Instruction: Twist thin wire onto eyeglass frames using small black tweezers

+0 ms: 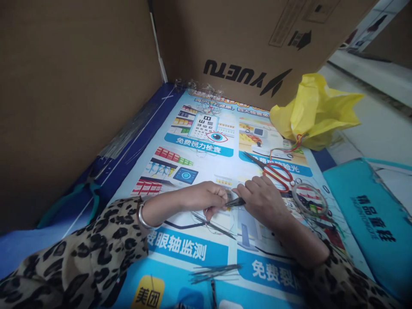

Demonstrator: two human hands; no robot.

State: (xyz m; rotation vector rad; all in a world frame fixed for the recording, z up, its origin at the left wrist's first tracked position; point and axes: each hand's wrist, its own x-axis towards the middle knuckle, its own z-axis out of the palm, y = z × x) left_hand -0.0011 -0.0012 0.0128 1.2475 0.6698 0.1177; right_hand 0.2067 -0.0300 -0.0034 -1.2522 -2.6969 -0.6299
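Lighting: dim, cool, diffuse; brightest across the middle of the poster (215,165). Shadow: heavy on the left cardboard wall (74,94), dulling the teal-handled pliers (95,201) below. Highlight: pale sheen on the bangle (141,218). Sharpness: moderate; large carton lettering (231,73) legible, wire tangles (209,93) soft (strands merge). Contrast: low on the dark tool (237,202) at the right hand (262,201). Distortion: wide-angle stretch towards the edges, sleeves (80,253) included.

Left hand (210,198) and right hand (262,204) are held near each other.
The left fingertips (222,201) are pressed into a pinch; the right fingers (254,186) are curled tightly. The left forearm (174,204) and right forearm (302,242) are angled inward.
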